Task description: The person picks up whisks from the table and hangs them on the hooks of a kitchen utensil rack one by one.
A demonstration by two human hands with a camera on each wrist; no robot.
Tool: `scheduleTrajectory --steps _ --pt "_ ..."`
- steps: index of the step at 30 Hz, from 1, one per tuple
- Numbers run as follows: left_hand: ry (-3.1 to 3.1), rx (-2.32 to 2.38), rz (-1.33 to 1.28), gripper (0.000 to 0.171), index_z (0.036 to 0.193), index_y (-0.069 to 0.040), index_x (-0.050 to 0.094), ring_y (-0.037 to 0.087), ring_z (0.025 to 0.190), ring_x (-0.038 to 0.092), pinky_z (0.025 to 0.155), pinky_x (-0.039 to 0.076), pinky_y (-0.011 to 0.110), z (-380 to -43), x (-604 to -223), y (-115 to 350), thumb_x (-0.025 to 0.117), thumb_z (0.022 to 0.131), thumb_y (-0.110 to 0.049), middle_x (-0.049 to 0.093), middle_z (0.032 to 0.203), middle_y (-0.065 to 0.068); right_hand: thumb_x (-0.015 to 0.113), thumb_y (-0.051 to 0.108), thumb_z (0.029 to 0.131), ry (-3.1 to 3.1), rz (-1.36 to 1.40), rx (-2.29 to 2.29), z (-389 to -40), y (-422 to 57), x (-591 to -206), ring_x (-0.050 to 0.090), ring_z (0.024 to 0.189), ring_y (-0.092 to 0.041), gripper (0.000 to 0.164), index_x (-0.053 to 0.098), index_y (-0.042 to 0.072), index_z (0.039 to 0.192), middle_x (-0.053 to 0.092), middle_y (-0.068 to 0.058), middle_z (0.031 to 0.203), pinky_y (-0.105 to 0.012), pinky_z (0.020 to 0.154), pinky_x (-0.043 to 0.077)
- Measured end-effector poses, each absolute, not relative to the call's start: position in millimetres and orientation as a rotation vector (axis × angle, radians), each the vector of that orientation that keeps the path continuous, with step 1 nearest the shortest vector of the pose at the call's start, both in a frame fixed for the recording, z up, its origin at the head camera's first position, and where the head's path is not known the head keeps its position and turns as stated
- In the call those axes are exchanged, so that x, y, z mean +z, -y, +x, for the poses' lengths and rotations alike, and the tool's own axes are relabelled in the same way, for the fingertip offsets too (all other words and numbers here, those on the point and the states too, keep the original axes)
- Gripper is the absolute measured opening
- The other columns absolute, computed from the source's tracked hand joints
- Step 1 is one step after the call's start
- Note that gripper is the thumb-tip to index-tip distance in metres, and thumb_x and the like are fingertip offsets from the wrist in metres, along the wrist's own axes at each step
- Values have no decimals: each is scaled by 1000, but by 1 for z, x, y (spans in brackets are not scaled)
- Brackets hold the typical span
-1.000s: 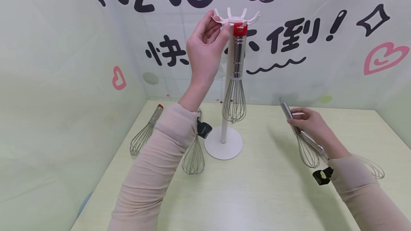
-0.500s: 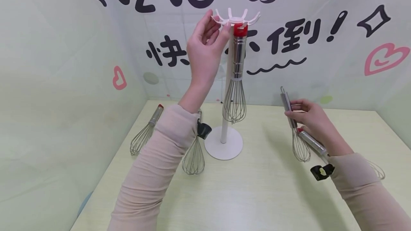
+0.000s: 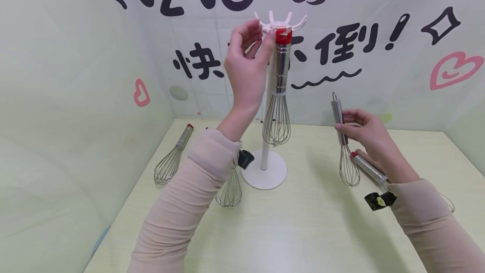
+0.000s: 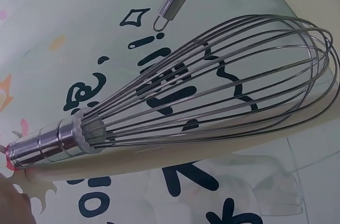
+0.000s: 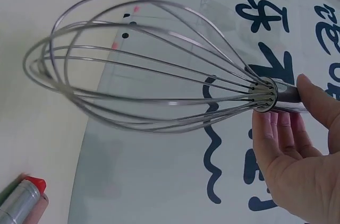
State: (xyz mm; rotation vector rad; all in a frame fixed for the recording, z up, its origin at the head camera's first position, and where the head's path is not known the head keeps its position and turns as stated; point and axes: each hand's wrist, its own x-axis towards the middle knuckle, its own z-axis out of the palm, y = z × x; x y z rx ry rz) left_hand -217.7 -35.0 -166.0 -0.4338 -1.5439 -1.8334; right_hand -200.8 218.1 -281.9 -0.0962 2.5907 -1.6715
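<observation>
A white stand (image 3: 278, 24) with a ring of upturned prongs rises from a round base. From it hangs a steel whisk (image 3: 281, 66) with a red handle end, wires down. My left hand (image 3: 248, 70) is at the top left of the stand, curled fingers and thumb around a prong, the thumb tip beside the red end. My right hand (image 3: 373, 138) grips a second whisk (image 3: 338, 115) by its steel handle, loop end up, above the table on the right. In the right wrist view that whisk's wires (image 5: 159, 99) point left, away from the fingers.
A red-ended whisk (image 3: 369, 169) lies on the table below my right hand, partly hidden by the forearm. Another red-ended whisk (image 3: 183, 136) lies at the left, and one more (image 3: 229, 188) sits partly behind my left arm. A printed cloth (image 3: 398, 104) backs the table.
My right hand has raised its whisk and turned it more upright, drifting slightly left. My left hand has shifted slightly right and down at the prongs. The hanging whisk stays in place.
</observation>
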Motion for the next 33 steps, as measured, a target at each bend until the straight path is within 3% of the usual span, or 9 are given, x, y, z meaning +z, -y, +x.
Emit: scheduleTrajectory --steps 10,28,33 --pt "1617 -1799 -400 28 116 2 64 15 101 66 90 54 15 -218 -168 36 64 90 -10 68 114 15 65 23 91 -2586 -122 -1723 -196 -208 -271 59 88 10 28 49 27 114 56 23 99 -8 79 53" --pt "1555 -1832 -409 26 113 3 67 20 92 69 84 58 21 -218 -168 37 66 89 -8 71 110 17 68 21 89 -2561 -180 -1796 -189 -195 -258 60 93 6 32 53 22 117 59 19 100 -9 80 52" --pt "1557 -1836 -409 26 112 3 68 20 90 68 84 58 22 -218 -168 37 66 89 -7 71 109 17 68 24 89 -2558 -181 -1799 -186 -192 -254 60 96 6 48 50 11 131 59 18 103 -9 81 51"
